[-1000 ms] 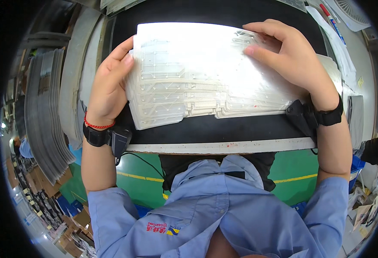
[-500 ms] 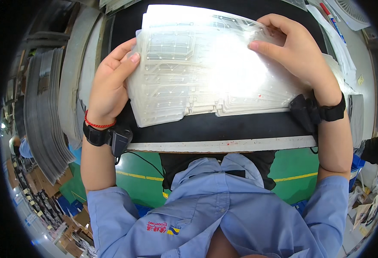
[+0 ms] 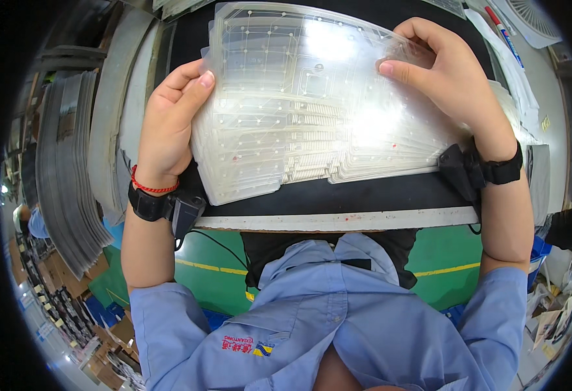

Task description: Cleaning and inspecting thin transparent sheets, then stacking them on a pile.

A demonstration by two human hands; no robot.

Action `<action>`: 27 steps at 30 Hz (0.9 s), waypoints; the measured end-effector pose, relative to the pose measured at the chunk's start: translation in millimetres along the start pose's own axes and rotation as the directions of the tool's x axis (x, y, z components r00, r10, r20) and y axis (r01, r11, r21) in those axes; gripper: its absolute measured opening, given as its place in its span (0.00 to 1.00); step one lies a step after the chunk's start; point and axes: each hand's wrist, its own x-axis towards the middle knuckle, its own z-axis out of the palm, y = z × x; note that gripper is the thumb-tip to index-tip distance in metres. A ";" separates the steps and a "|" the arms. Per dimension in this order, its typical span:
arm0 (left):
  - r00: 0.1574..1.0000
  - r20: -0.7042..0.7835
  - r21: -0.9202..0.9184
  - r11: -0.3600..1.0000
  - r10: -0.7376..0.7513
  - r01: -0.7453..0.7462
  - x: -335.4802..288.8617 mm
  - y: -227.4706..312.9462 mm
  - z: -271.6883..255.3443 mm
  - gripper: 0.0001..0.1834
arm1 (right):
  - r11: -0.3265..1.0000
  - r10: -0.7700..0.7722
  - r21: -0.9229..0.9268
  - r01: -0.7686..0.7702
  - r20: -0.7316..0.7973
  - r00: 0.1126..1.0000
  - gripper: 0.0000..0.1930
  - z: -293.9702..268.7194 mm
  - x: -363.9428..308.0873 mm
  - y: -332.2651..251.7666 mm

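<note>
Between my hands is a fanned stack of clear plastic circuit sheets [image 3: 253, 107], printed with pale traces and small dots. Bright glare covers part of the upper sheets. My left hand [image 3: 176, 107] pinches the stack's left edge, thumb on top and fingers underneath. At the upper right edge my right hand [image 3: 439, 65] grips the sheets between its thumb and curled fingers. The sheets' near edges are spread in steps above the black work surface [image 3: 364, 190].
A pale strip [image 3: 338, 220] edges the near side of the table. Stacked grey sheets [image 3: 71, 163] hang at the left. Red and blue markers [image 3: 504, 36] lie at the upper right, near a round white fan grille [image 3: 533, 19]. White sheets [image 3: 517, 78] lie along the right side.
The sheets have fanned out further on the left, their near left corner shifting toward me. Glare has moved, showing more traces. My right hand has barely moved.
</note>
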 end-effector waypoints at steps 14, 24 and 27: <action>0.992 0.123 -0.144 0.989 0.031 -0.013 -2.6 4.9 4.2 0.26 | 0.990 -0.085 -0.114 0.080 -0.040 0.996 0.25 4.8 -3.5 5.9; 0.994 0.111 -0.054 0.998 0.016 -0.010 -3.0 7.3 4.7 0.25 | 0.994 0.024 -0.104 -0.027 -0.028 0.999 0.23 2.3 -1.4 3.7; 0.993 0.118 -0.117 0.993 -0.002 0.015 -0.2 6.7 3.3 0.25 | 0.998 0.037 -0.056 -0.039 -0.037 0.999 0.23 3.1 -3.1 3.5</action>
